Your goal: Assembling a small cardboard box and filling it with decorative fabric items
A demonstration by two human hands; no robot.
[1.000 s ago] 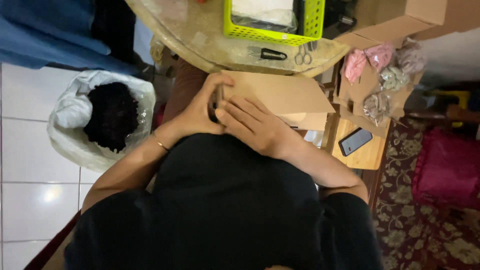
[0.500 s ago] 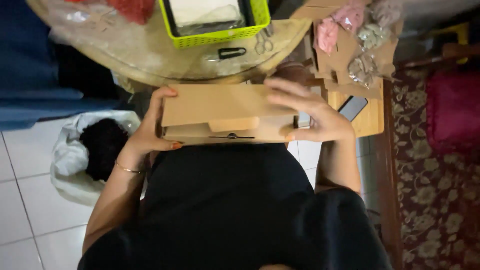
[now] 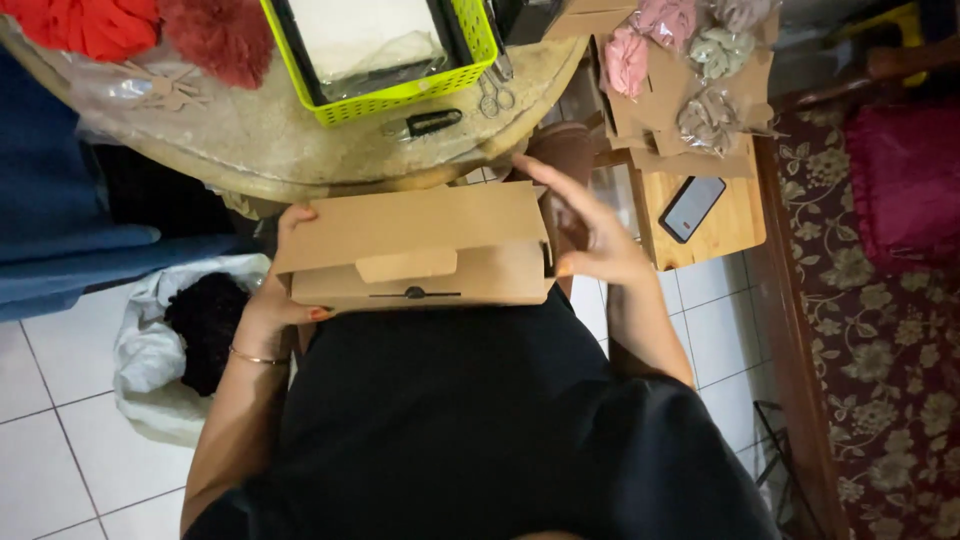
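Observation:
A flat brown cardboard box (image 3: 420,245) with a tuck-in front flap rests on my lap, just below the round table's edge. My left hand (image 3: 280,290) grips its left end, thumb under the lower corner, a thin bangle on the wrist. On the box's right end sits my right hand (image 3: 585,235): the thumb presses the side, the fingers are spread and lifted above the lid.
A round table (image 3: 250,150) carries a lime-green basket (image 3: 400,95), scissors (image 3: 495,92) and a black tool (image 3: 425,123). Red and maroon fluffy bundles (image 3: 150,30) lie far left. A phone (image 3: 692,208) lies on a wooden stool with bagged scrunchies (image 3: 700,70). White bag of dark material (image 3: 190,330) on the floor.
The box has gone from being covered by both hands at my chest to lying flat and closed on my lap. The view has tilted down toward the table.

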